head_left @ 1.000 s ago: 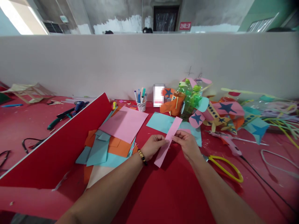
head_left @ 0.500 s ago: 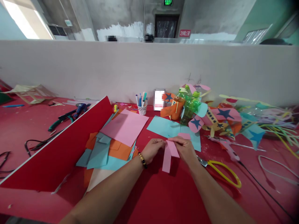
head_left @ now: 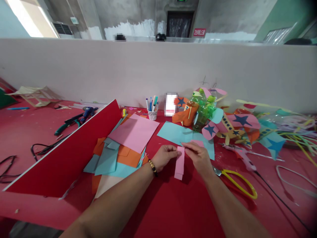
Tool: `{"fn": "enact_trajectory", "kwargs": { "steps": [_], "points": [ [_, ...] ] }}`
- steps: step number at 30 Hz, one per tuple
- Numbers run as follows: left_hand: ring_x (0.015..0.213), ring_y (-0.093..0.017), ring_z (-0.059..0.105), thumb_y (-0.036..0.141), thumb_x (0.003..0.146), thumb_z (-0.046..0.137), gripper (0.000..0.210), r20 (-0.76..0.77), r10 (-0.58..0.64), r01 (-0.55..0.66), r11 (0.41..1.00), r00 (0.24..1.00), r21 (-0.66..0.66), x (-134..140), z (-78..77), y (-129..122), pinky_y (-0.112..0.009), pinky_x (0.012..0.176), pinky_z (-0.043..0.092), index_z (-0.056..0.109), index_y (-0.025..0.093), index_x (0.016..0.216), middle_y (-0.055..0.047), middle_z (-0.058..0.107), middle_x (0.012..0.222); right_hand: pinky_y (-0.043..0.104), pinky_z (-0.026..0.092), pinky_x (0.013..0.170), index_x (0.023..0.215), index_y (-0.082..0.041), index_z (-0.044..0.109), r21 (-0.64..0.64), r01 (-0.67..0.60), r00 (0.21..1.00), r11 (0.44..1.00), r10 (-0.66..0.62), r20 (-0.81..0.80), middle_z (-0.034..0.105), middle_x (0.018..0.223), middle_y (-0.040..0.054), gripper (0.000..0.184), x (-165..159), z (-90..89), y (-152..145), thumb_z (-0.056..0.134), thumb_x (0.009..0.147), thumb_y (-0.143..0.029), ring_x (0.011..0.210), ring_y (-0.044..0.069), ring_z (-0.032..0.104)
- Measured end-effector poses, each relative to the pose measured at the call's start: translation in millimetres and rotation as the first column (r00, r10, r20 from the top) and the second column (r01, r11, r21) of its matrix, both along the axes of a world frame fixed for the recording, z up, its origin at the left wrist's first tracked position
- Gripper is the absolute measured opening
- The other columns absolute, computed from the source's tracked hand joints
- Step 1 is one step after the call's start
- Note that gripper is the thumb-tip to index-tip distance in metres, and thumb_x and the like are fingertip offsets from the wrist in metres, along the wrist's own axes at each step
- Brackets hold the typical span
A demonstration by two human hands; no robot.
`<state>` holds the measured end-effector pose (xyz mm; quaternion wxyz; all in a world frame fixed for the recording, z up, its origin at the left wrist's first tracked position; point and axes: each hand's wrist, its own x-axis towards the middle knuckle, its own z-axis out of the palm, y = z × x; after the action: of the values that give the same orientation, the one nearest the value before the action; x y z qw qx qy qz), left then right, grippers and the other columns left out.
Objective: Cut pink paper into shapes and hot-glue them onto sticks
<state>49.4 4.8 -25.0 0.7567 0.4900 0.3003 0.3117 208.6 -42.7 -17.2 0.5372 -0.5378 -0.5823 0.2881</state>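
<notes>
Between my hands a narrow strip of pink paper hangs above the red table, folded so that its two layers lie nearly one over the other, the back one a little longer. My left hand pinches its upper left edge between thumb and fingers; a beaded bracelet circles that wrist. My right hand is closed at the strip's upper right corner, fingertips pressed together. Beyond my right hand, a small pink paper piece lies on light blue sheets. Yellow-handled scissors rest beside my right forearm.
Stacked coloured paper lies left, beside an upright red board. A pen cup stands at the back. Green bottles and paper-decorated planes crowd the right, near a pink glue gun. Pliers lie beyond the board.
The pink strip's two legs were spread at an angle; now they lie together as one narrow band. My right hand has shifted slightly right and turned. The view has tilted down a little.
</notes>
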Motion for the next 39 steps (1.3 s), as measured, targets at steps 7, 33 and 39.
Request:
{"fn": "enact_trajectory", "kwargs": {
  "steps": [7,33,39],
  "points": [
    [0.053,-0.006,0.043,0.047,0.062,0.074,0.039,-0.039,-0.051,0.054,0.996,0.998,0.068,-1.4,3.3,-0.3,-0.021,0.054,0.034,0.056,0.012,0.062,0.002,0.052,0.058,0.028,0.044,0.061,0.082,-0.019,0.073,-0.233,-0.069,0.991,0.970,0.039,-0.130,0.066,0.068,0.0004,0.024,0.6,0.6,1.7,0.069,0.071,-0.040,0.066,0.017,0.057],
    [0.047,-0.006,0.044,0.045,0.062,0.073,0.036,-0.104,-0.013,0.022,0.996,0.994,0.089,-0.6,-2.1,-1.4,-0.019,0.046,0.033,0.060,0.012,0.066,0.002,0.054,0.055,0.025,0.040,0.053,0.067,-0.020,0.068,-0.153,0.163,0.907,0.975,-0.209,-0.366,0.057,0.054,-0.0030,0.016,2.0,-0.4,1.5,0.072,0.069,-0.035,0.052,0.012,0.050],
    [0.051,-0.007,0.047,0.044,0.063,0.073,0.035,-0.093,-0.027,0.039,0.991,0.995,0.130,-3.2,-2.5,2.4,-0.020,0.049,0.034,0.059,0.012,0.067,0.001,0.056,0.058,0.023,0.037,0.047,0.066,-0.017,0.066,-0.185,0.147,0.935,0.972,-0.197,-0.293,0.054,0.051,-0.0034,0.021,6.7,-0.8,2.1,0.072,0.068,-0.038,0.047,0.011,0.048]
  ]
}}
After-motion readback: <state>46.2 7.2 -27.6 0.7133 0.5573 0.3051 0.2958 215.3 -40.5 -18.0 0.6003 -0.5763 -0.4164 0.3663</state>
